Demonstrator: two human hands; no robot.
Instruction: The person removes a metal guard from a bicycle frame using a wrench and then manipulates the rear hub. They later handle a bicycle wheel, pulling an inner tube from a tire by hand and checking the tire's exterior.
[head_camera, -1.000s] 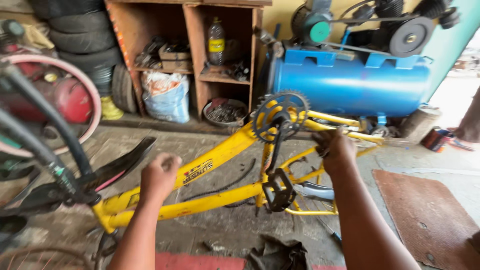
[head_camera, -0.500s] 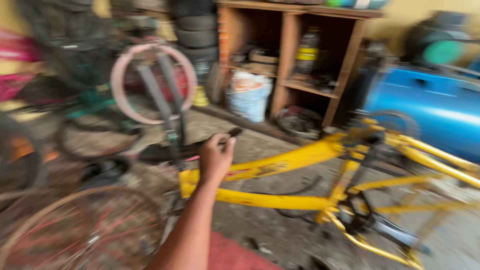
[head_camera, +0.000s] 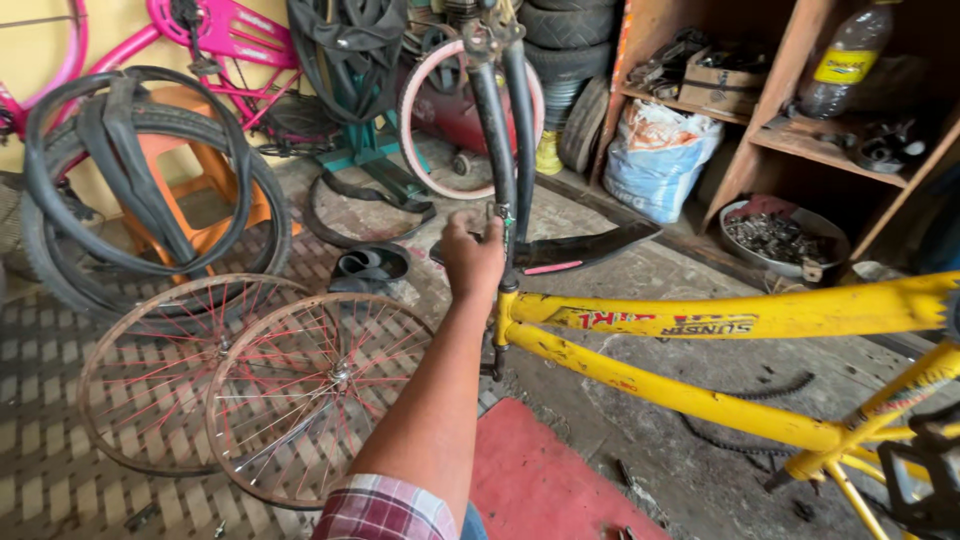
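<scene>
Red-spoked bare wheel rims lie on the floor, below and left of the left hand. That hand clamps the black fork beside it; the yellow bicycle frame extends rightward.

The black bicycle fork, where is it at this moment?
In the head view, the black bicycle fork stands upturned at top centre, rising from the yellow bicycle frame, with the left hand beside its base.
</scene>
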